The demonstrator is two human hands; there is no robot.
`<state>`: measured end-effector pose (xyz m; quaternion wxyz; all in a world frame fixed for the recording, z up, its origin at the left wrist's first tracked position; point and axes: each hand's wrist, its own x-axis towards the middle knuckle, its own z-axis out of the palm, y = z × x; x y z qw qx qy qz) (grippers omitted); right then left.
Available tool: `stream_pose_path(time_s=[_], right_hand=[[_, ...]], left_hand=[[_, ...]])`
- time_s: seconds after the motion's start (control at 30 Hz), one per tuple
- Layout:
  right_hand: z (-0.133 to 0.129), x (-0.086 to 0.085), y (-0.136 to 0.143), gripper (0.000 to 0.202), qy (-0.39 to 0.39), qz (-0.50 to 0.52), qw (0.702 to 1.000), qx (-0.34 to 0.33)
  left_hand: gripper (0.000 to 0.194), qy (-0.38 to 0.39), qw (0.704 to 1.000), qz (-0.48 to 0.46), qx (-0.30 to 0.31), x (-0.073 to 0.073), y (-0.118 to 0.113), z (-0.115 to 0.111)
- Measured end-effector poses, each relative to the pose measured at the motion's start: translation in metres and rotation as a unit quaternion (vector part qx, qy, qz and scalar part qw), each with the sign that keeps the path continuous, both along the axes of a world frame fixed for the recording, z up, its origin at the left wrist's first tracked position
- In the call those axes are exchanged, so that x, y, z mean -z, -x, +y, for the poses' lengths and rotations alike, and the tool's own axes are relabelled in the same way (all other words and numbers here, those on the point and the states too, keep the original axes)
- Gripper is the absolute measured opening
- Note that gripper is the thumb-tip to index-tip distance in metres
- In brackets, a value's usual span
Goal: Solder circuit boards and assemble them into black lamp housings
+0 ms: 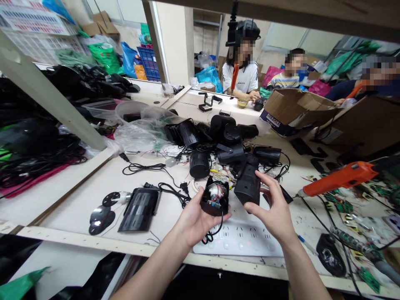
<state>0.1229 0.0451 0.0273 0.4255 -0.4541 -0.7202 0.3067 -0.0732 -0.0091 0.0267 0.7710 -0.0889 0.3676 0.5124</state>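
My left hand is closed around a small open black housing. Inside the housing a rounded whitish part, thin coloured wires and a bit of circuit board show, and a black cord hangs from its lower side. To its right, my right hand grips a black plastic casing between thumb and fingers, tilted. The two pieces are held apart, just above the bench. Beneath my hands lies a white power strip. Behind them is a heap of similar black casings.
At left lie another black casing and dark round discs. An orange power tool juts in from the right, above green circuit boards. A cardboard box stands at the back right. Several people sit across the bench.
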Motion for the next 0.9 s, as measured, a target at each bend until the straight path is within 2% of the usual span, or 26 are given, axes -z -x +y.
stream_pose_path(time_s=[0.67,0.8,0.9], right_hand=[[0.003,0.006,-0.003,0.069,0.002,0.004,1.0,0.013],[0.002,0.0,-0.002,0.07,-0.016,-0.017,1.0,0.02],[-0.004,-0.01,0.006,0.073,-0.059,-0.069,0.996,0.019]], left_hand=[[0.055,0.008,1.0,-0.003,-0.016,0.002,-0.001,0.001],[0.051,-0.01,1.0,0.012,-0.022,0.003,-0.003,-0.001],[0.051,-0.032,0.999,0.03,-0.016,0.005,-0.007,-0.002]])
